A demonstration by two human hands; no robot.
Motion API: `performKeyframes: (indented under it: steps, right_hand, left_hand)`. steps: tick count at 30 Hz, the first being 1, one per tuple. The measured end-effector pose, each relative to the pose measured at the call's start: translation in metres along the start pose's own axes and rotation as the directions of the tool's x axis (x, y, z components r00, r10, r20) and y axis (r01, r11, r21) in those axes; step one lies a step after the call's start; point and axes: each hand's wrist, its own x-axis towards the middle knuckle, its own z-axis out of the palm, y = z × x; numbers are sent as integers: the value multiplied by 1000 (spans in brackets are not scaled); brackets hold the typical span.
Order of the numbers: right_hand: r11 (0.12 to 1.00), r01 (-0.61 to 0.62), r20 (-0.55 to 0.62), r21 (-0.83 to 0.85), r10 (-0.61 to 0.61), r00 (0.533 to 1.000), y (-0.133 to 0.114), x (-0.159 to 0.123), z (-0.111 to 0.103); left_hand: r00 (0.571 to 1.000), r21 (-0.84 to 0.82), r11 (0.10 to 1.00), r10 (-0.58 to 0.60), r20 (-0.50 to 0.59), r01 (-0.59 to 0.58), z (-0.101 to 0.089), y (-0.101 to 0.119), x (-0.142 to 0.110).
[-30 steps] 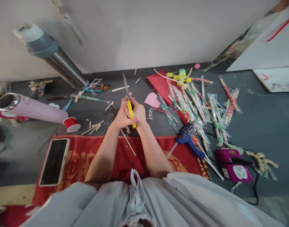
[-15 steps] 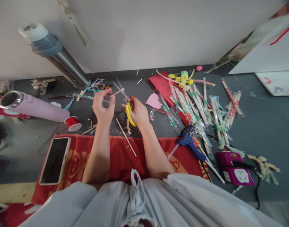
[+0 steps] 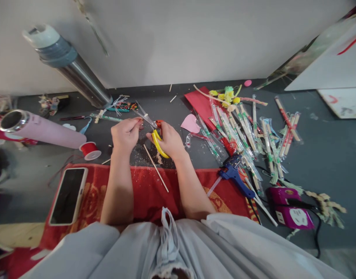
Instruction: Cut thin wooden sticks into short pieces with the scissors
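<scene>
My right hand (image 3: 170, 140) is closed round the yellow handles of a pair of scissors (image 3: 158, 144). The scissors' blades point away and to the left, slightly parted. A short pale bit of stick (image 3: 146, 115) shows at the blades. Just left of them my left hand (image 3: 125, 135) has its fingertips pinched together close to the blades; what lies between them is hidden. Below the hands a thin wooden stick (image 3: 156, 168) lies partly on the red towel (image 3: 154, 201). Small crumbs are scattered on the dark table (image 3: 172, 116) around it.
A phone (image 3: 69, 197), a red thread spool (image 3: 90, 151), a pink bottle (image 3: 50, 130) and a steel flask (image 3: 82, 77) stand or lie left. Right are a pink heart (image 3: 190, 124), wrapped sticks (image 3: 239, 133), a blue glue gun (image 3: 235, 176) and a purple power block (image 3: 291, 209).
My left hand's fingers have closed from apart into a pinch, and the hand has turned slightly. The scissors' blades have shifted a little left. The longer stick piece at the blades now shows only a short bit.
</scene>
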Motion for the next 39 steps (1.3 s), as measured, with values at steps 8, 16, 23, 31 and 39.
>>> performKeyframes:
  steps: [8, 16, 23, 31, 39]
  right_hand:
    - [999, 31, 41, -15, -30, 999, 0, 0, -3]
    - [997, -76, 111, 5, 75, 991, -7, 2, -9]
    - [984, -171, 167, -56, 178, 970, -15, 2, -19]
    - [953, -255, 51, 161, 250, 967, -13, 3, -11]
    - [886, -296, -45, 357, 333, 942, 0, 4, -11]
  left_hand:
    - [993, 6, 998, 60, 105, -61, -9, 3, 5]
    - [990, 24, 998, 51, 133, -55, -10, 7, 6]
    - [992, 5, 999, 33, 124, -34, -8, 3, 3]
    - [988, -404, 903, -151, 10, 142, 23, 0, 1]
    - [808, -599, 678, 13, 589, 426, 57, 29, -20]
